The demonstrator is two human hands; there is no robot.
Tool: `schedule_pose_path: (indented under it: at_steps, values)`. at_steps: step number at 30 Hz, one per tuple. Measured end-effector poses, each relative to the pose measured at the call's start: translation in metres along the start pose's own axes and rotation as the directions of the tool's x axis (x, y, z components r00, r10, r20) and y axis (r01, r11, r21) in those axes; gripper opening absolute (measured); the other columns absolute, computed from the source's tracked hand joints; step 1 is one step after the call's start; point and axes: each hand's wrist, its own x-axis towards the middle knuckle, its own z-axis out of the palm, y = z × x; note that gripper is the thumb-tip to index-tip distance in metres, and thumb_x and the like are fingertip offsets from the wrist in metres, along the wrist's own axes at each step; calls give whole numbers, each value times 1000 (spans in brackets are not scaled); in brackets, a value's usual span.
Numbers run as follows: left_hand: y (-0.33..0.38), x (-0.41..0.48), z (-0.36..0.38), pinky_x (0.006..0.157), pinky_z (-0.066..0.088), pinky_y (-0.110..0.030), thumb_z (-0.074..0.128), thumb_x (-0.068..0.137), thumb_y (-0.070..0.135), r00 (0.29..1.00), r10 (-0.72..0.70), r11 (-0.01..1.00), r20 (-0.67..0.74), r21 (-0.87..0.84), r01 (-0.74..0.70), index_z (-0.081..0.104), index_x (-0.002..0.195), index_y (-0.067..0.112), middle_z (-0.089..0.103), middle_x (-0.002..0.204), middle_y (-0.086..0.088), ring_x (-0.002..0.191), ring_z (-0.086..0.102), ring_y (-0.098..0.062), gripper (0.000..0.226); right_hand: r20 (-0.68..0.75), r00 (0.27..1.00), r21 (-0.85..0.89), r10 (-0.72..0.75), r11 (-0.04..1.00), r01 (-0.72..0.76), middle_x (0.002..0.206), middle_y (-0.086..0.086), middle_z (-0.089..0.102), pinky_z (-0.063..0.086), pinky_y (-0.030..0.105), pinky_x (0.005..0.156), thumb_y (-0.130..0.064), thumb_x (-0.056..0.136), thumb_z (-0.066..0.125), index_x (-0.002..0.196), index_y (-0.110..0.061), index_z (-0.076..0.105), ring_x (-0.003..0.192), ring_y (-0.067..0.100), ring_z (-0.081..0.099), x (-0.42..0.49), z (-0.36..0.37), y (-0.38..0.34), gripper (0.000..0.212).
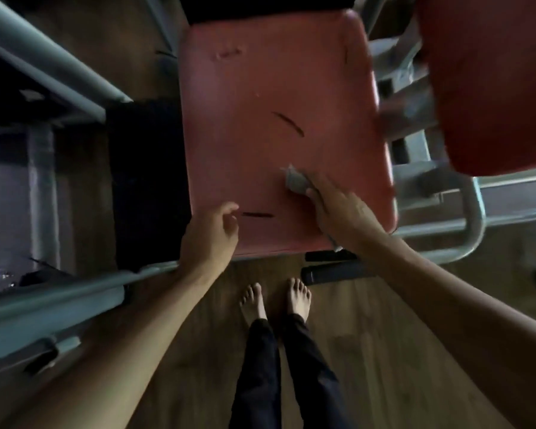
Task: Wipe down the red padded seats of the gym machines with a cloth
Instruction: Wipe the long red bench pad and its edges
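2 red pads: seat [270, 119] centre frame, 2nd pad [492, 82] upper rt. 1 cloth [296, 181]. 2 hands: left hand [211, 233], right hand [341, 212]. 2 bare feet [252, 305]. 3 dark slits [288, 123] in seat.

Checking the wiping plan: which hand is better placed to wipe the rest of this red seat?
Right. The right hand presses the grey cloth onto the red seat; the left hand sits at its near edge, holding nothing.
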Motion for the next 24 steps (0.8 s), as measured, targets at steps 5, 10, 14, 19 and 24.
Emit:
schedule_pose_path:
  at_steps: [5, 10, 14, 19, 24]
  values:
    - [-29, 32, 24, 107, 43, -42, 56, 98, 16, 962, 173, 980, -213, 136, -147, 63, 128, 14, 56, 132, -9, 125, 48, -27, 31, -110, 958, -133, -264, 959, 249, 159, 9, 30, 31, 52, 116, -20, 104, 44, 152, -20, 34, 146, 28, 30, 19, 43, 34, 49]
    - [-43, 59, 31, 118, 30, -48, 48, 102, 24, 921, 308, 939, -239, 231, -254, 50, 142, 14, 39, 154, -10, 146, 31, -28, 41, -33, 966, -163, -258, 954, 249, 166, -1, 12, 11, 45, 125, -45, 105, 30, 155, -27, 27, 153, 14, 4, 27, 52, 42, 53]
    - [-50, 69, 41, 124, 12, -50, 34, 107, 34, 922, 321, 928, -217, 269, -260, 34, 154, 16, 23, 164, -9, 154, 13, -28, 50, 18, 973, -198, -230, 953, 229, 165, -8, 6, -3, 37, 124, -47, 106, 22, 153, -31, 30, 152, 8, -3, 34, 49, 39, 51]
    - [-57, 69, 50, 125, 10, -46, 30, 108, 35, 891, 363, 904, -272, 336, -265, 32, 155, 17, 23, 164, -10, 153, 15, -29, 50, 97, 954, -252, -284, 920, 300, 166, -6, 7, 0, 40, 124, -38, 106, 29, 151, -30, 35, 153, 11, -1, 11, 48, 54, 45]
    - [-57, 69, 53, 125, 11, -45, 32, 108, 33, 876, 373, 900, -307, 349, -261, 34, 155, 17, 26, 164, -9, 153, 17, -29, 49, 132, 951, -285, -279, 908, 306, 166, -5, 12, 1, 43, 124, -48, 103, 31, 143, -28, 42, 153, 15, 2, 10, 44, 52, 47]
